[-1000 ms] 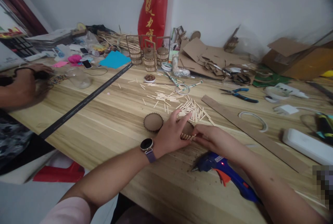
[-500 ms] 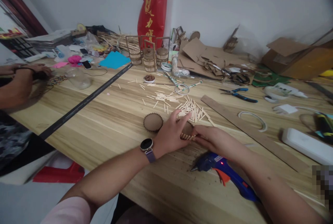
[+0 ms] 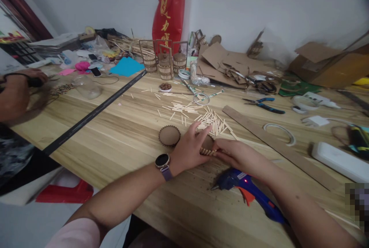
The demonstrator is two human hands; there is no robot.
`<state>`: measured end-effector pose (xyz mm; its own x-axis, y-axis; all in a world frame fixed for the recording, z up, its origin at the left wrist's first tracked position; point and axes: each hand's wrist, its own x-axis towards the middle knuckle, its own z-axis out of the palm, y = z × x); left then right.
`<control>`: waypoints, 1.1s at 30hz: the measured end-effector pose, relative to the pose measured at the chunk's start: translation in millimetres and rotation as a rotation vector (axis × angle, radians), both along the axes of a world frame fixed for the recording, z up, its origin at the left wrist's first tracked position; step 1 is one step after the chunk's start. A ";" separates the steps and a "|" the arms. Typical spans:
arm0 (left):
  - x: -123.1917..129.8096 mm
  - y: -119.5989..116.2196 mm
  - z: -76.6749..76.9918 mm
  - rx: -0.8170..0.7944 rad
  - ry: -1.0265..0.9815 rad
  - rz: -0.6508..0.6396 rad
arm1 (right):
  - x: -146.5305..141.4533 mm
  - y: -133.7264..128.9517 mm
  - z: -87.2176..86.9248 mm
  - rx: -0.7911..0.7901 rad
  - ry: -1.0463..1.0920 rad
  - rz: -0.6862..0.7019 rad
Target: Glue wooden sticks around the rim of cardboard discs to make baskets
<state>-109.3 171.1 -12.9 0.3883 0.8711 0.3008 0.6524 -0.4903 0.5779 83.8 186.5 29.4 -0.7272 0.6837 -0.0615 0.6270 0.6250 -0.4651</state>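
Between my hands is a small round cardboard basket (image 3: 208,148) with short wooden sticks standing round its rim. My left hand (image 3: 190,146), with a watch on the wrist, grips it from the left, fingers curved over the top. At the basket's right side, the fingertips of my right hand (image 3: 230,151) pinch together by the sticks; whether a loose stick is between them is hidden. A second round cardboard piece (image 3: 169,135) with a notched rim lies just left. Cut wooden sticks (image 3: 213,121) are heaped behind. A blue glue gun (image 3: 250,190), red light lit, lies below my right wrist.
A cardboard strip (image 3: 276,146), blue-handled pliers (image 3: 265,104) and a white power strip (image 3: 341,161) lie on the right. Finished little baskets (image 3: 165,65) stand before a red bag (image 3: 169,13). Another person's hand (image 3: 17,90) is at far left, beyond a black strip (image 3: 95,113).
The other person's hand at far left has shifted slightly further left. My own hands and the basket stay practically in the same place.
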 end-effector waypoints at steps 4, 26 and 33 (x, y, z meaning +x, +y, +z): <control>-0.2 0.5 -0.7 0.008 -0.003 -0.011 | 0.2 0.2 -1.0 0.001 -0.003 -0.001; -8.7 4.5 0.1 -0.031 -0.068 -0.028 | 29.9 -19.3 40.6 -0.053 -0.084 -0.131; -0.8 -0.7 -4.1 0.023 -0.074 0.073 | 57.0 -52.1 29.6 -0.318 -0.273 -0.231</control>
<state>-110.1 170.4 -17.0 0.2999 0.8886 0.3469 0.6429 -0.4570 0.6146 140.8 134.4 59.0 -0.4866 0.7419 -0.4614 0.8585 0.3083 -0.4097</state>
